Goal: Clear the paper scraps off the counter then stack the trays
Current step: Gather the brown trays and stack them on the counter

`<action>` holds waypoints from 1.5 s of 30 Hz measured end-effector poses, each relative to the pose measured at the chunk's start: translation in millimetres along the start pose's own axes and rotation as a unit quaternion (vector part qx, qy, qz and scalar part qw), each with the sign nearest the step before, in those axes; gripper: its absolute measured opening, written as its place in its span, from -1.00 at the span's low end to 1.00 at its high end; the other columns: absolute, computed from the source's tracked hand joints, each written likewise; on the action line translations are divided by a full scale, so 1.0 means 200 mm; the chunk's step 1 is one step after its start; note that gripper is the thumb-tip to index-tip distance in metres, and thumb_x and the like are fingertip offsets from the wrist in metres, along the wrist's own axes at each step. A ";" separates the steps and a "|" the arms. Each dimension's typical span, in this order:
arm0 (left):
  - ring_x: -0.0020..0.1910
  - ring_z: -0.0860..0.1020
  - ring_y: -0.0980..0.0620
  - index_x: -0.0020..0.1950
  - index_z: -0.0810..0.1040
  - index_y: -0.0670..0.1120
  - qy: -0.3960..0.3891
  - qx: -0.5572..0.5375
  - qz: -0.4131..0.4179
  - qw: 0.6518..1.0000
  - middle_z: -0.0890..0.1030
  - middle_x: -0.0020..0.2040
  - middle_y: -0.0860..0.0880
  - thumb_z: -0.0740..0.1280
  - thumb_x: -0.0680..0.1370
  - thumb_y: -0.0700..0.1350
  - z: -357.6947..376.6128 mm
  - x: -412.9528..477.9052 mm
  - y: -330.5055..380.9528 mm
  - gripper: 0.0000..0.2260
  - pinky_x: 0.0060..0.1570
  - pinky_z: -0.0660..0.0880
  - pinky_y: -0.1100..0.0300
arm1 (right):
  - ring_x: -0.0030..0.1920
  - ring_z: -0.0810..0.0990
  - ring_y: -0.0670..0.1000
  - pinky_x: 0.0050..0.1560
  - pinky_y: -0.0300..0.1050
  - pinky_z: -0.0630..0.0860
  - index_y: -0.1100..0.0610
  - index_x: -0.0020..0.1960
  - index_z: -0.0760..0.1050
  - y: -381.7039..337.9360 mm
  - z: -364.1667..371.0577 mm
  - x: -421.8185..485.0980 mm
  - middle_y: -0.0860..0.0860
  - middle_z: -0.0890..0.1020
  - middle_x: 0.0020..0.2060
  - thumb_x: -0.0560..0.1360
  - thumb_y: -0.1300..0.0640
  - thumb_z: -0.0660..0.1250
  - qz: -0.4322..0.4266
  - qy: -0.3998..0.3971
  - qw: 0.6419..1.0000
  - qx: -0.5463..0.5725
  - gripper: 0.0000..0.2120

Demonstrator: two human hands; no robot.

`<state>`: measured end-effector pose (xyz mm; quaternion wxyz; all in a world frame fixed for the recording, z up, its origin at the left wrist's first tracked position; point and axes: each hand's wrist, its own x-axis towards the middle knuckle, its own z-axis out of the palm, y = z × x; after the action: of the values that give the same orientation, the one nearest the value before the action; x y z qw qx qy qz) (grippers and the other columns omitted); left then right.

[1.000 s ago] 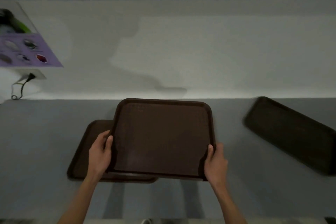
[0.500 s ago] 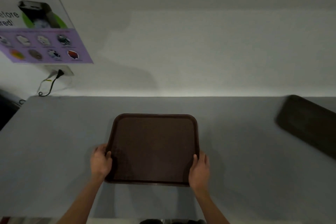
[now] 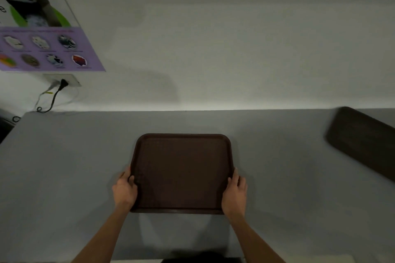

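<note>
A dark brown tray (image 3: 181,172) lies flat in the middle of the grey counter (image 3: 64,177), squarely over a second tray that it hides. My left hand (image 3: 124,191) grips the tray's left edge near the front corner. My right hand (image 3: 235,195) grips the right edge at the same depth. Another brown tray (image 3: 363,141) lies slanted at the far right, partly cut off by the frame. No paper scraps show on the counter.
A white wall rises behind the counter. A poster (image 3: 42,34) hangs at the upper left, with a wall socket and black plug (image 3: 62,83) below it. The counter's left end (image 3: 12,130) drops off beside a dark object.
The tray I hold went left and down onto the other tray, now covering it fully. The view shifted left, so the third tray sits nearer the right edge.
</note>
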<state>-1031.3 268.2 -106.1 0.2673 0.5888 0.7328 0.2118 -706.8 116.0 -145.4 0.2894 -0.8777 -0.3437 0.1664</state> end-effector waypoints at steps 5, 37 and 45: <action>0.23 0.56 -0.35 0.54 0.41 -0.22 -0.024 0.007 0.001 1.000 0.57 0.31 -0.32 0.27 0.55 -0.45 0.00 0.03 0.06 -0.45 0.35 0.43 -0.07 | 0.35 0.43 0.28 0.35 0.21 0.45 0.21 0.58 0.31 -0.02 -0.01 0.04 0.20 0.44 0.34 0.76 0.10 0.10 0.016 -0.019 1.000 0.007 -0.57; 0.07 0.68 -0.15 0.28 0.53 -0.05 -0.295 -0.034 0.283 0.912 0.68 0.06 -0.09 0.36 0.52 -0.19 2.08 -1.11 2.53 -0.68 0.22 0.57 -0.02 | 0.26 0.60 0.26 0.27 0.13 0.53 0.11 0.47 0.41 2.03 -2.31 1.05 0.20 0.57 0.32 0.72 -0.01 0.22 0.195 0.205 0.958 0.050 -0.63; 0.44 0.47 -0.21 0.61 0.24 -0.15 -0.328 0.045 0.227 0.916 0.48 0.48 -0.21 0.38 0.63 -0.09 2.42 -1.24 2.96 -0.40 0.43 0.38 0.02 | 0.39 0.49 0.35 0.38 0.27 0.48 0.18 0.56 0.28 2.44 -2.45 1.31 0.28 0.44 0.46 0.72 0.01 0.24 0.280 0.169 0.940 0.098 -0.52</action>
<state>-236.9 153.1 -71.9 0.4107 0.7873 0.4590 0.0285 -33.9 -183.4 -92.9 0.3697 -0.9209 -0.0118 0.1231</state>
